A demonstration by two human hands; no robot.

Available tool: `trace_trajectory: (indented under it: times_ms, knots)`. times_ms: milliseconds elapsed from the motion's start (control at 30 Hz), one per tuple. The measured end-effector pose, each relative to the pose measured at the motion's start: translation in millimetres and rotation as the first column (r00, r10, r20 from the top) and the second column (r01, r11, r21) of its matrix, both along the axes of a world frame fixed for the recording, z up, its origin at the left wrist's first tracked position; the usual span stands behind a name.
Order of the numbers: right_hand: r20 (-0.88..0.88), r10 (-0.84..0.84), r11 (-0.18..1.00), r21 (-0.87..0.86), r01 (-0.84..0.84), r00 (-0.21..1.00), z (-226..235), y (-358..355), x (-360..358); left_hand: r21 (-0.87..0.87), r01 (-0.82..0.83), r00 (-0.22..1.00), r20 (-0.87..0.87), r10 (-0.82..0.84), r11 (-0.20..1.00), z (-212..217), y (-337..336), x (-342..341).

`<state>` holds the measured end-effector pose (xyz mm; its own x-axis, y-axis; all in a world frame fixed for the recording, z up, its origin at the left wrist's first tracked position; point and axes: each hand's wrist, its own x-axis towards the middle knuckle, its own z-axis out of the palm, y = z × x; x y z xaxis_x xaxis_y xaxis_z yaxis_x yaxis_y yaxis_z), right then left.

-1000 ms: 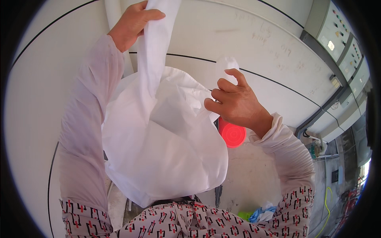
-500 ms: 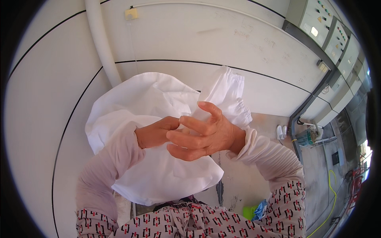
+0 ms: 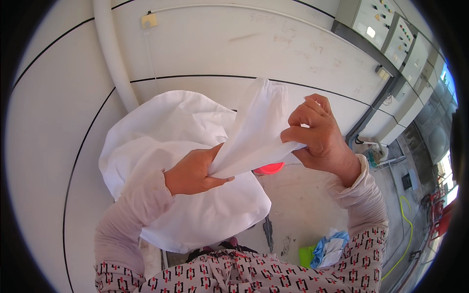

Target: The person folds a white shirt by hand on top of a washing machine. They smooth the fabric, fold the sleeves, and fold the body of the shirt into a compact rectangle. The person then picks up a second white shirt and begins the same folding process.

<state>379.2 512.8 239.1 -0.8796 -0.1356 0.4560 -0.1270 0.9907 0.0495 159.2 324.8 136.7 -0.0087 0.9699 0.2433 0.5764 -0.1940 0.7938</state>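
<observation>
A large white garment (image 3: 161,117) hangs in front of me, its loose folds spread to the left and down toward my lap. One narrower part of it, like a sleeve or leg with a gathered end (image 3: 261,117), is drawn taut between my hands. My left hand (image 3: 193,171) is closed on the lower left edge of this part, thumb pointing right. Up to the right, my right hand (image 3: 320,134) pinches its other edge between thumb and fingers.
Behind the garment stands a white wall with a white pipe (image 3: 115,53) and a yellowish socket box (image 3: 149,20). A red rim (image 3: 269,168) shows beneath the cloth. Blue and white cloth (image 3: 331,250) lies by a green container (image 3: 306,255). Control cabinets (image 3: 373,22) and a yellow hose (image 3: 408,219) are to the right.
My right hand has moved up and to the right, away from my left hand, and now pinches the cloth. The narrow part has been pulled out between both hands, and a red rim has appeared below.
</observation>
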Motion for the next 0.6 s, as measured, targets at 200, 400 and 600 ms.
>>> trace_trajectory:
  times_ms: [200,400,600]
  knots:
    - [0.13,0.104,0.992,0.053,-0.112,0.986,35,-3,-21,-0.086,0.133,0.906,-0.393,-0.157,0.987,12,-5,1]
    - [0.409,0.091,0.996,-0.043,-0.081,0.908,47,-14,-37,0.002,-0.089,0.87,-0.486,0.079,0.996,24,-26,-9]
    - [-0.317,-0.143,0.977,0.107,0.185,0.937,178,5,-24,0.468,-0.35,0.795,-0.31,0.522,0.811,26,-63,-34]
